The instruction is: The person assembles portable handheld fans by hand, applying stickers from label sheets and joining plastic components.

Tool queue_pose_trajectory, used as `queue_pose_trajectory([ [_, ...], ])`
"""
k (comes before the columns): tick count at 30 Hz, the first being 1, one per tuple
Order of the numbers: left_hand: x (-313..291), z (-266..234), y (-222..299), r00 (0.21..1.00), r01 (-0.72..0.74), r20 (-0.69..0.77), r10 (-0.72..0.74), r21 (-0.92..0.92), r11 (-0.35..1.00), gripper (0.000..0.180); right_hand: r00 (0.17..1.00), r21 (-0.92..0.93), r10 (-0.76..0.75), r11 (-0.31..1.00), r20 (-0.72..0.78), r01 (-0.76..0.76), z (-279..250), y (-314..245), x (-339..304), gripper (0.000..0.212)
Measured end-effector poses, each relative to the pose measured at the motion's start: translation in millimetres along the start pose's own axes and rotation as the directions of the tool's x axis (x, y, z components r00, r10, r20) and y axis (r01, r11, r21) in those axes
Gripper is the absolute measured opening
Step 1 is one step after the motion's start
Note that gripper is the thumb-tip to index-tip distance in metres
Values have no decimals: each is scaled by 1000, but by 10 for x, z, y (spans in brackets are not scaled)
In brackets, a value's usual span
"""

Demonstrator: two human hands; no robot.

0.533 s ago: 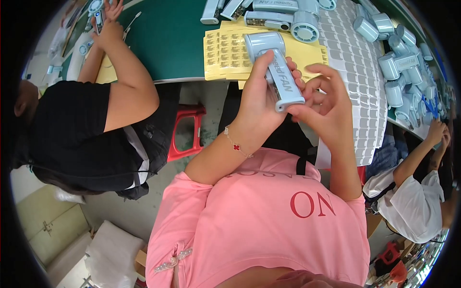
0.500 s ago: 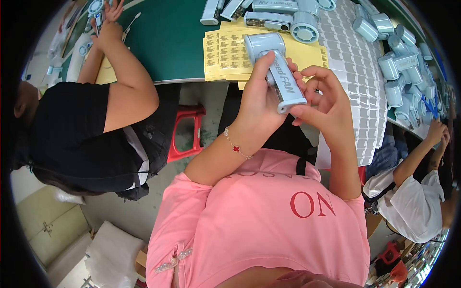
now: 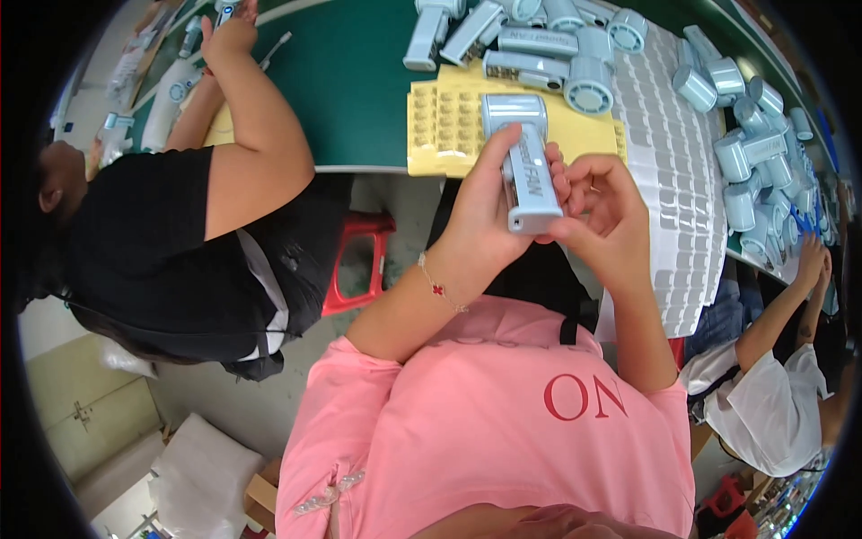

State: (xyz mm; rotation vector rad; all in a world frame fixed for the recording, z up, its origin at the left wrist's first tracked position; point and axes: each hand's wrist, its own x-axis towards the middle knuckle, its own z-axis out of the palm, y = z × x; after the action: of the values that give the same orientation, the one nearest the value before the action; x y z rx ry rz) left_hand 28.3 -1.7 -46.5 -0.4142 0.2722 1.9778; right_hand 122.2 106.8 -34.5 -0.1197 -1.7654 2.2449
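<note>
A light blue handheld fan (image 3: 533,184) with a round drum-shaped head is in front of me, its handle end toward my body. My left hand (image 3: 480,208) is wrapped round the handle from the left, with the thumb along its upper side. At the handle's lower right corner, the curled fingers and thumb of my right hand (image 3: 612,214) meet the fan. Whether a small piece is also between those fingers is hidden. Beneath the fan's head lie yellow sheets (image 3: 429,135) of small stickers.
More light blue fans (image 3: 537,40) lie beyond the yellow sheets. A white sheet of grey stickers (image 3: 669,180) runs down the right, beside a pile of fans (image 3: 763,148). Co-workers sit at left (image 3: 171,242) and right (image 3: 768,395). A red stool (image 3: 359,260) stands left of me.
The fan has tilted, so its bottom end faces me more and its handle stands straighter. Both hands remain on it. The view has shifted slightly, and the left co-worker's arm has moved.
</note>
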Motion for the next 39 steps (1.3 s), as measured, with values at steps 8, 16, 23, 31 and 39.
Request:
queue_pose_trajectory([
  [8, 360, 214, 1097, 580, -558, 452, 678, 827, -75, 42, 966, -35, 225, 972, -131, -231, -284, -270, 15, 20],
  [16, 824, 446, 1375, 564, -146, 799, 208, 345, -927, 65, 944, -327, 71, 927, -321, -181, -740, -437, -204, 36],
  [23, 879, 451, 1232, 597, -99, 802, -4, 69, -993, 69, 928, -571, -45, 799, -370, -188, -1123, -707, -204, 35],
  [31, 770, 399, 1150, 597, 64, 790, 139, 126, -990, 82, 799, -840, -521, -251, -302, -482, -2505, -1010, 1789, 51],
  [39, 201, 453, 781, 465, -248, 845, 264, 410, -878, 51, 849, -786, -259, -325, -461, -526, -2587, -900, 2087, 46],
])
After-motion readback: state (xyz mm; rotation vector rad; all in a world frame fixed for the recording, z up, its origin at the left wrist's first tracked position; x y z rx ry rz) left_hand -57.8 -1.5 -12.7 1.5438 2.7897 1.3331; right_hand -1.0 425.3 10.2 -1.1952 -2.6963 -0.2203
